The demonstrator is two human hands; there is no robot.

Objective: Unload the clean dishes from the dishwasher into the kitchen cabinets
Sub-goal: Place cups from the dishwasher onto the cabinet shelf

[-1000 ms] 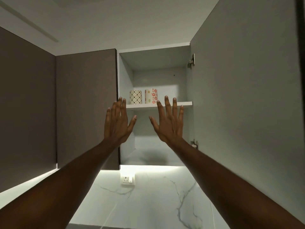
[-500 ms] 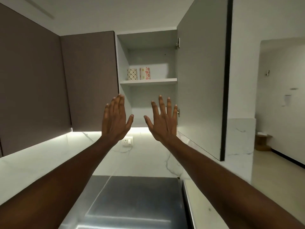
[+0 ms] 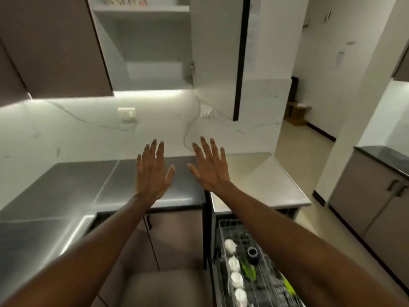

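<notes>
Left hand (image 3: 152,176) and right hand (image 3: 210,171): grip spread flat, holding nothing, above the worktop (image 3: 254,180). Dishes: white cups (image 3: 234,264) racked in the dishwasher (image 3: 254,273) below right. Cabinet (image 3: 141,41) open overhead. Risk: its door (image 3: 217,52) juts out; rising with crockery could strike it.

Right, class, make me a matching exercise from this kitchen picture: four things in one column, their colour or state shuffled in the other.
Things:
1. cabinet door
2. hands (left hand, right hand)
3. dishwasher rack
4. worktop

States:
A. pulled out, dishes inside
B. swung open
C. grey metal, bare
D. fingers spread, holding nothing

Pairs: 1-B, 2-D, 3-A, 4-C
</notes>
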